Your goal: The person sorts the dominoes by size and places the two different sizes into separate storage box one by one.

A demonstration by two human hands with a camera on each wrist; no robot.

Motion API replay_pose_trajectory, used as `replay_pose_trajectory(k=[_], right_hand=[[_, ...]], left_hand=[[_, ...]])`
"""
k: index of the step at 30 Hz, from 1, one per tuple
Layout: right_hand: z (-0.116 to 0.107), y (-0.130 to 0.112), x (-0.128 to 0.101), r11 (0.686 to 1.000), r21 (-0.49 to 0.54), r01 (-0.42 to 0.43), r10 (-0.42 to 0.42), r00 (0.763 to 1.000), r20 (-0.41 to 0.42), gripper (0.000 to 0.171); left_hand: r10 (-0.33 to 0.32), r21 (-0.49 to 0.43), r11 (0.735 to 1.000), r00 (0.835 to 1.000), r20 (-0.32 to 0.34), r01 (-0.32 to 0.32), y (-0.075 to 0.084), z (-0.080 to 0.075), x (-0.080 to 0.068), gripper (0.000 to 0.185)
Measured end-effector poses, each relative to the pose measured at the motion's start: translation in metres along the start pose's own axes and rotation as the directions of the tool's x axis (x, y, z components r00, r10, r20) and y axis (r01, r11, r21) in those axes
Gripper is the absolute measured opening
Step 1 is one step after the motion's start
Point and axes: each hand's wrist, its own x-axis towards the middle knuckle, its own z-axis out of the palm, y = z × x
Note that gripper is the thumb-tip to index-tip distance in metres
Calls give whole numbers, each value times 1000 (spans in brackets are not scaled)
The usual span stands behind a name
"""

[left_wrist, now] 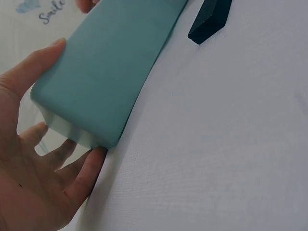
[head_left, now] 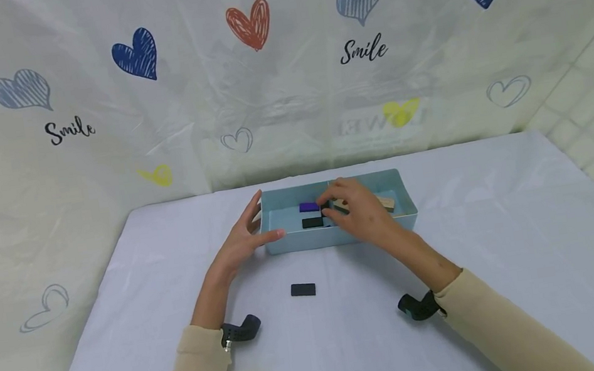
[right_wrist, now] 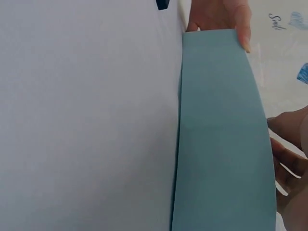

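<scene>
So I've got a light blue tray (head_left: 388, 222) sitting on the white tablecloth (head_left: 512, 256), toward the far side of the table. My left hand (head_left: 244, 237) is up against the tray's left end, fingers fairly straight and spread, thumb along the near wall and the other fingers wrapped round the end corner. In the left wrist view you can see the fingers (left_wrist: 29, 67) touching the outside wall, not really clamping anything.

My right hand (head_left: 360, 208) is reaching over the near wall into the tray, fingers curled down on a black block (head_left: 325, 209). Looks like I'm pinching it, but my own fingers cover most of it, so I can't tell for sure.

Also in the tray: a purple block (head_left: 308, 207) just left of my fingertips, another black block (head_left: 312, 222) in front of that, and a wooden block (head_left: 387, 203) poking out to the right of my hand.

One more black piece (head_left: 303, 290) lies flat on the cloth, in front of the tray, between my arms.
</scene>
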Motion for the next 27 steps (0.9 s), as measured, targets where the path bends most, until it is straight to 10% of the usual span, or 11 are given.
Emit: replay_pose_trajectory(k=[27], right_hand=[[-2,-21,-22,998,48,29,-31,998,61,16]], left_hand=[[4,-11,1000,1000,3,-4,0,0,-1,103]])
